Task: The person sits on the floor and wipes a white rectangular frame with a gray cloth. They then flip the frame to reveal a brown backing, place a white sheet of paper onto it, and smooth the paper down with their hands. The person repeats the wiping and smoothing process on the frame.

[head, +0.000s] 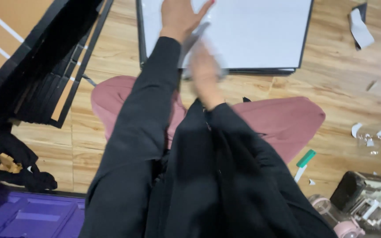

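Observation:
I sit cross-legged on a wooden floor in pink trousers and black sleeves. A white sheet in a thin black frame lies flat on the floor in front of my knees. My left hand rests on its near left part, fingers spread. My right hand is blurred over the frame's near edge, and a pale strip, perhaps paper or film, runs from it toward my left hand. The blur hides whether the right hand grips that strip.
A stack of black frames leans at the left. Purple plastic lies at bottom left beside black cloth. At the right lie a green-and-white marker, clear plastic wrap, paper scraps and a pink tape tool.

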